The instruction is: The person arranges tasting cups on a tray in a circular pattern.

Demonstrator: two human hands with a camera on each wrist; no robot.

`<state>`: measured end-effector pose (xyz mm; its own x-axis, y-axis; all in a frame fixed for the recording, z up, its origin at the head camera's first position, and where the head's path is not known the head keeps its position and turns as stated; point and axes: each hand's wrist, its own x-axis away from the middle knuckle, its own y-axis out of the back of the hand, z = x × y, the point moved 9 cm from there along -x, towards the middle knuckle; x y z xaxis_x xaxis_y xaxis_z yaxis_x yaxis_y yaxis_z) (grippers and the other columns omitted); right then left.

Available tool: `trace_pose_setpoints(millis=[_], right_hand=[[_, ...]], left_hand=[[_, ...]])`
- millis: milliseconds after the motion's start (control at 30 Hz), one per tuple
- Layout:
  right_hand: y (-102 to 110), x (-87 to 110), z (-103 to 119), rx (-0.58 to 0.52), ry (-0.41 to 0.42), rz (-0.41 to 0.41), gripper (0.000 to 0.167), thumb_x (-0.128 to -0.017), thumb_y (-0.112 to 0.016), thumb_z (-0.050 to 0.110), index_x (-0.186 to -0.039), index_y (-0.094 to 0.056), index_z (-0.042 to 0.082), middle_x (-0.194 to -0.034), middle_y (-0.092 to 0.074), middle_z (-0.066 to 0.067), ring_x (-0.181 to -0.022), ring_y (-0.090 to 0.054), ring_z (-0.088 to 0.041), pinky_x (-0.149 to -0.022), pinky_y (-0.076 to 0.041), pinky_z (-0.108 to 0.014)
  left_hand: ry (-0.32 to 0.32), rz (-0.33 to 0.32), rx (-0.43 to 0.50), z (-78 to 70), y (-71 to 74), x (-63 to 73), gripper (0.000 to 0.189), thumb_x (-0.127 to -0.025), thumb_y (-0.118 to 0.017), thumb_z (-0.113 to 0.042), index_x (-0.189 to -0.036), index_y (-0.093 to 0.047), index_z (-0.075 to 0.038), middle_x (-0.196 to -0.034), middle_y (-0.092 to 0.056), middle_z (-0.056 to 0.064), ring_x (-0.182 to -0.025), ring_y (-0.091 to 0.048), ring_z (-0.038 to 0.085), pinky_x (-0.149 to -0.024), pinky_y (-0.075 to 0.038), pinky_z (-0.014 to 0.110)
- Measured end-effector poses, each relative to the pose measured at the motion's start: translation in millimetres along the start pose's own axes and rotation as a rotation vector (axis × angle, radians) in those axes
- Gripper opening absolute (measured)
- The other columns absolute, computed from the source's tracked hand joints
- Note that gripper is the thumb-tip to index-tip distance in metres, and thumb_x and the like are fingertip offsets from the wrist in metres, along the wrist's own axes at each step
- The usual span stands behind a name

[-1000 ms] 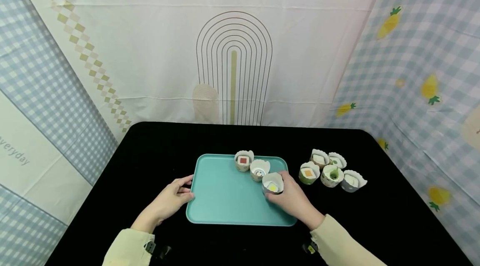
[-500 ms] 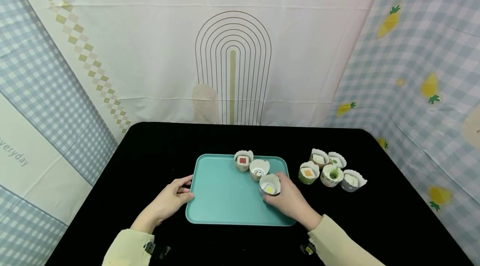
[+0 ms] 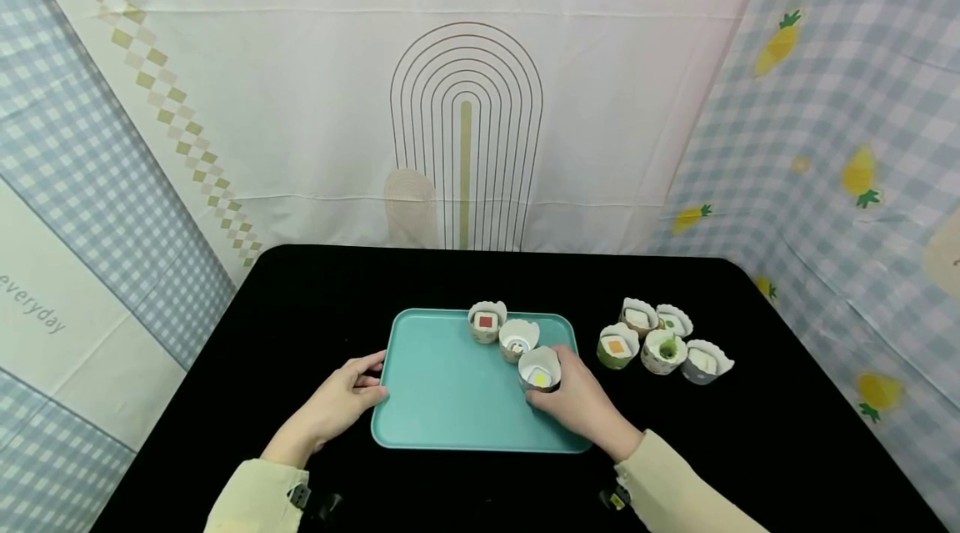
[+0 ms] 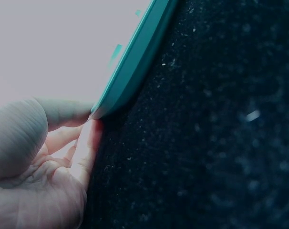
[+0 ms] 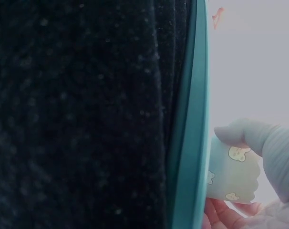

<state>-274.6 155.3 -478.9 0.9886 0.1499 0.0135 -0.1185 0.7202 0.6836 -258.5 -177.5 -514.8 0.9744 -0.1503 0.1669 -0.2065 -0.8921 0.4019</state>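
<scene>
Tray: the teal tray (image 3: 450,383) is lying flat on the black bench (image 3: 330,291), its left part showing bare.
Left grip: the left grip (image 3: 342,399) is pinching the tray's left edge between thumb and finger, apparently steadying it.
Right grip: the right grip (image 3: 573,399) is pinching the bear-print cup (image 3: 540,369), thumb on the near side and fingers round the far side.
Bear-print cup: it is standing upright in that grasp at the tray's right side; whether its base is fully resting on the tray, I cannot tell.
Cups placed: the red-square cup (image 3: 487,323) and the white-lined cup (image 3: 520,341) are standing untouched near the tray's far edge, close beside each other.
Cups off the tray: five are sitting clustered on the bench to the right: the orange-square cup (image 3: 618,347), the green-filled cup (image 3: 663,352), the grey cup (image 3: 707,362), and two at the back (image 3: 639,318).
Progress: the loading is seemingly running under halfway, with two cups settled, a third awaiting release and five remaining.
</scene>
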Motion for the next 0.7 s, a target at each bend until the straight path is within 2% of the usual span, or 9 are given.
trace_pose_setpoints(millis=[167, 367, 567, 700], right_hand=[[0, 1.0, -2, -0.006, -0.010, 0.005, 0.063, -0.077, -0.083, 0.022, -0.128, -0.050, 0.006, -0.109, -0.057, -0.006, -0.098, -0.058, -0.021, -0.081, -0.051, -0.042], [8, 4.5, -2, -0.005, -0.016, 0.007, 0.076, -0.076, -0.083, 0.037, -0.134, -0.045, 0.007, -0.114, -0.053, -0.007, -0.097, -0.053, -0.020, -0.079, -0.048, -0.039], [30, 11.3, -5, -0.069, 0.015, -0.010, 0.078, -0.077, -0.083, 0.038, -0.137, -0.043, 0.007, -0.121, -0.053, -0.009, -0.104, -0.052, -0.024, -0.088, -0.045, -0.042], [52, 15.8, -11, -0.057, 0.069, -0.046, 0.077, -0.080, -0.079, 0.041, -0.137, -0.042, 0.006, -0.124, -0.053, -0.014, -0.107, -0.053, -0.028, -0.090, -0.044, -0.045]], left_hand=[[0.004, 0.004, -0.001, 0.6, 0.0, -0.5, 0.060, -0.094, -0.066, -0.016, -0.148, -0.041, -0.018, -0.139, -0.043, 0.003, -0.112, -0.051, 0.020, -0.087, -0.049, 0.038], [0.003, 0.006, -0.005, 0.9, -0.3, -1.0, 0.060, -0.094, -0.065, -0.016, -0.148, -0.041, -0.018, -0.139, -0.043, 0.003, -0.112, -0.051, 0.020, -0.087, -0.049, 0.038], [0.002, 0.010, -0.002, 0.3, -1.3, -1.3, 0.059, -0.094, -0.065, -0.016, -0.148, -0.040, -0.018, -0.139, -0.042, 0.004, -0.112, -0.051, 0.020, -0.088, -0.049, 0.038], [0.004, 0.006, -0.004, 0.2, -0.7, -1.0, 0.060, -0.094, -0.065, -0.015, -0.148, -0.040, -0.018, -0.139, -0.042, 0.003, -0.112, -0.051, 0.020, -0.088, -0.049, 0.038]])
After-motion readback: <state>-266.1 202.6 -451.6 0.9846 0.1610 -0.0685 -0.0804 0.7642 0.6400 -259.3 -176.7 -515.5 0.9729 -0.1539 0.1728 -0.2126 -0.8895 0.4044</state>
